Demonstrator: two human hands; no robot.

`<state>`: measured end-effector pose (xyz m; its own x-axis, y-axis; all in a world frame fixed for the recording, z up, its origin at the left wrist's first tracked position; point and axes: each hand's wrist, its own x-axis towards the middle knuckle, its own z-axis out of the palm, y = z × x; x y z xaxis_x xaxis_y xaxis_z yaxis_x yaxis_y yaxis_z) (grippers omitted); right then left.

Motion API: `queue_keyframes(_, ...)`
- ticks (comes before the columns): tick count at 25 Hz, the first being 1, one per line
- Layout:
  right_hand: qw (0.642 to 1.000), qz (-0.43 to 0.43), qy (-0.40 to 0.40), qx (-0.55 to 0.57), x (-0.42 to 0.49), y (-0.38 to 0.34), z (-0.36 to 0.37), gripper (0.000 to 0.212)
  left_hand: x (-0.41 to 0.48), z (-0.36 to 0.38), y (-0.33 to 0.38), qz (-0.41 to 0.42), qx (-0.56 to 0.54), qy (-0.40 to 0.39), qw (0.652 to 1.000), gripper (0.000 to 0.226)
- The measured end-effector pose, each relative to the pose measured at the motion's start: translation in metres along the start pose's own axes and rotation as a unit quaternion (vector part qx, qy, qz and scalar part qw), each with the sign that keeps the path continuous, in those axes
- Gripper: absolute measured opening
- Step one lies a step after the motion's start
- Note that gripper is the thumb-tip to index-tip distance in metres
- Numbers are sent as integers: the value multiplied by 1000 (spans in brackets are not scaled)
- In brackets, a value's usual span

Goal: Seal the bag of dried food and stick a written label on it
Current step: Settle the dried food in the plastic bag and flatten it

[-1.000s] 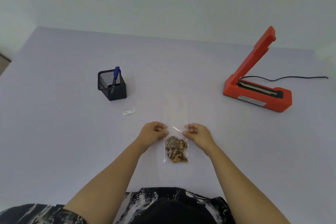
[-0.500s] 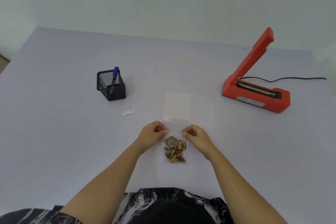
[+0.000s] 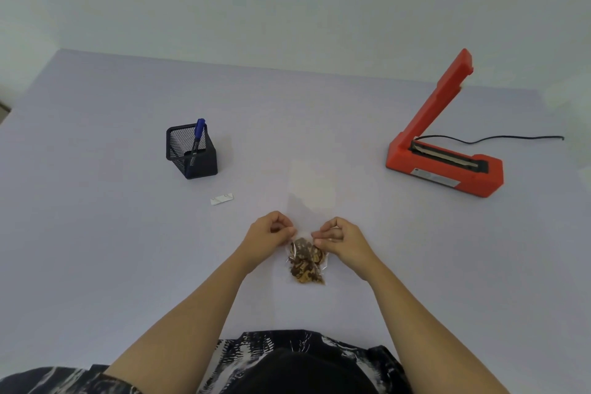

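The clear bag (image 3: 307,253) of dried food (image 3: 305,262) sits on the lilac table (image 3: 128,249) near the person's body, its empty upper part reaching away. The left hand (image 3: 267,238) pinches the bag's left edge and the right hand (image 3: 343,240) its right edge. Left of the bag lies a white label (image 3: 221,199); beyond it stands a mesh holder (image 3: 191,150) with a blue pen (image 3: 198,134). Far right of the bag stands an orange heat sealer (image 3: 443,150), lid raised.

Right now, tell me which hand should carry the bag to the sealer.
Probably the right hand. The red sealer, arm raised open, sits far right on the table, on that hand's side. Both hands already pinch the bag, so the left hand can simply release.
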<state>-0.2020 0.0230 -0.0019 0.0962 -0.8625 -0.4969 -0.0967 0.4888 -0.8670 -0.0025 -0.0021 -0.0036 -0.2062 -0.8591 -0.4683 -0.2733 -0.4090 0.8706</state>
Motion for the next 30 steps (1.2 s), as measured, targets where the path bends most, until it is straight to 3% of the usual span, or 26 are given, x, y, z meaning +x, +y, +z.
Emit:
queue_keyframes(4, 1000, -10, -6, -4, -1, -3, 1, 23, -3, 1, 1, 12, 19, -14, 1000, 21)
queue_keyframes(15, 1000, -13, -5, -2, -5, 2, 6, 29, -4, 3, 2, 13, -19, -46, 999, 20)
queue_keyframes(22, 1000, 4, -3, 19, -1, -2, 5, 26, -13, -5, -9, -68, -103, -87, 988, 36)
queue_keyframes(25, 999, 4, 12, 38, -1, 0, 3, 25, -21, -10, -21, -89, -52, -120, 987, 24)
queue_keyframes(30, 999, 13, 14, 40, -1, 4, 6, 25, -27, -4, -25, -59, 14, -66, 996, 15)
